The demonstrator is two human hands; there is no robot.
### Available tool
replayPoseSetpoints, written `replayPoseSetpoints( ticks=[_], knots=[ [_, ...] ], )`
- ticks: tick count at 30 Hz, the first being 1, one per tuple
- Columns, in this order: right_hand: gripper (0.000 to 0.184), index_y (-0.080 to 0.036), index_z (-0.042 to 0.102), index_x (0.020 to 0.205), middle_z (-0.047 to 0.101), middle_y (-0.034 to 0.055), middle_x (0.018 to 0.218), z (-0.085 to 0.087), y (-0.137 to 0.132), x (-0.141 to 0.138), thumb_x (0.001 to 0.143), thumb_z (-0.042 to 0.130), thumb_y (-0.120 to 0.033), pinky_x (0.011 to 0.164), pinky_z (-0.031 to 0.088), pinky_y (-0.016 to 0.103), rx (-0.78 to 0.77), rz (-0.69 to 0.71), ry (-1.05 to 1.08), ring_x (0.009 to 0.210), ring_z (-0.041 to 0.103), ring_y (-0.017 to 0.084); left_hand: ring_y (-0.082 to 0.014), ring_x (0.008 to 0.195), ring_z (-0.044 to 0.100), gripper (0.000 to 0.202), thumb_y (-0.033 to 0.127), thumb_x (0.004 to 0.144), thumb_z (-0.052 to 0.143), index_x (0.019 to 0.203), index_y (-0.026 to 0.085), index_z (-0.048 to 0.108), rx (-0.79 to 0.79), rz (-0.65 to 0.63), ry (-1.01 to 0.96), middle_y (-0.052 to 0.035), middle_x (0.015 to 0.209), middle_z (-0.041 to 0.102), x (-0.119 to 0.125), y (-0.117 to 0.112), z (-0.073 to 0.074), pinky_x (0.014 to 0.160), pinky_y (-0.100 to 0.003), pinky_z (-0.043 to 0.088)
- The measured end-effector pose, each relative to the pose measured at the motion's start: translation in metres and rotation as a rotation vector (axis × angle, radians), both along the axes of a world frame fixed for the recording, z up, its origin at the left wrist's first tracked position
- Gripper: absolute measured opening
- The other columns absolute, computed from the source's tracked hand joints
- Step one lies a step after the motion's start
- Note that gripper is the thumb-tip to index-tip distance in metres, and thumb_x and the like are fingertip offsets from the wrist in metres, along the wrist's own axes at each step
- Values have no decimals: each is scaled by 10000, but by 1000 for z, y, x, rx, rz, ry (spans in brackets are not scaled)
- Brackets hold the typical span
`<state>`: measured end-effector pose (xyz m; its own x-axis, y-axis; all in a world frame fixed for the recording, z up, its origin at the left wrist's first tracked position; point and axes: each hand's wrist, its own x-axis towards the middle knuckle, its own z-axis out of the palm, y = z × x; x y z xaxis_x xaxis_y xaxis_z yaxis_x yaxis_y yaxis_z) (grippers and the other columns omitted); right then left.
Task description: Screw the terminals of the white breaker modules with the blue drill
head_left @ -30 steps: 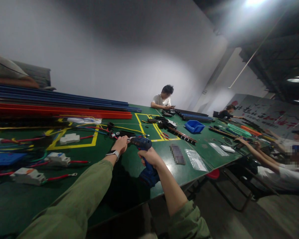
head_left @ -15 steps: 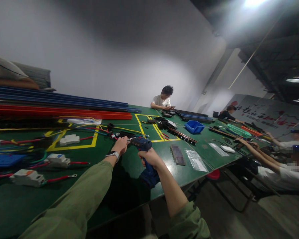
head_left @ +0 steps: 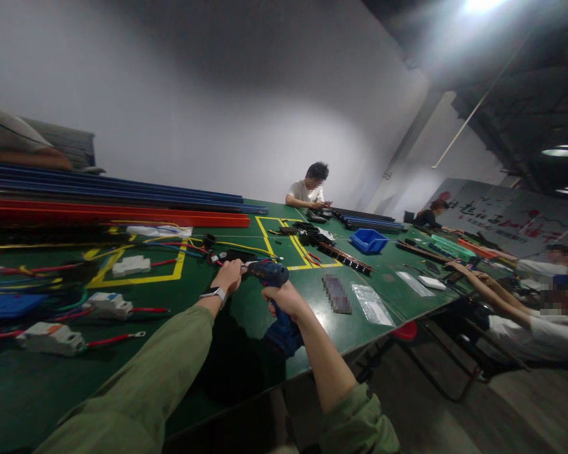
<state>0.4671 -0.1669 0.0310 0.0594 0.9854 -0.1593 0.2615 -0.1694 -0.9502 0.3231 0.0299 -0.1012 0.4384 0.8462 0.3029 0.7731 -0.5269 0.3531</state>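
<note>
My right hand (head_left: pixel 286 298) is wrapped round the grip of a blue cordless drill (head_left: pixel 275 302) held over the green table (head_left: pixel 246 309). The drill's nose points left toward my left hand (head_left: pixel 228 275). That hand, with a watch on its wrist, is closed at the drill's tip on something small I cannot make out. Just beyond it lie red and yellow wires (head_left: pixel 203 247) and a small black part (head_left: pixel 236 255).
White breakers with red leads (head_left: pixel 52 337) (head_left: pixel 108 304) lie at the left. Long red and blue rails (head_left: pixel 113 211) run along the far edge. A blue bin (head_left: pixel 369 240) and plastic bags (head_left: pixel 372 304) sit to the right. Other people sit at the far side (head_left: pixel 307 189) and right (head_left: pixel 534 328).
</note>
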Motion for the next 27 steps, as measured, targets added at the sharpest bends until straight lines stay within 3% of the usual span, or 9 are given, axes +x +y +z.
replayPoseSetpoints(
  ticks=[27],
  knots=[
    [109, -195, 470, 653, 418, -73, 429, -2, 1, 2, 714, 558, -172, 375, 336, 182, 9, 15, -17, 367, 422, 83, -253, 1018, 549, 207, 185, 919, 450, 1104, 144, 535, 0, -6, 19, -134, 1088, 629, 0, -1, 2, 934, -362, 378]
  ],
)
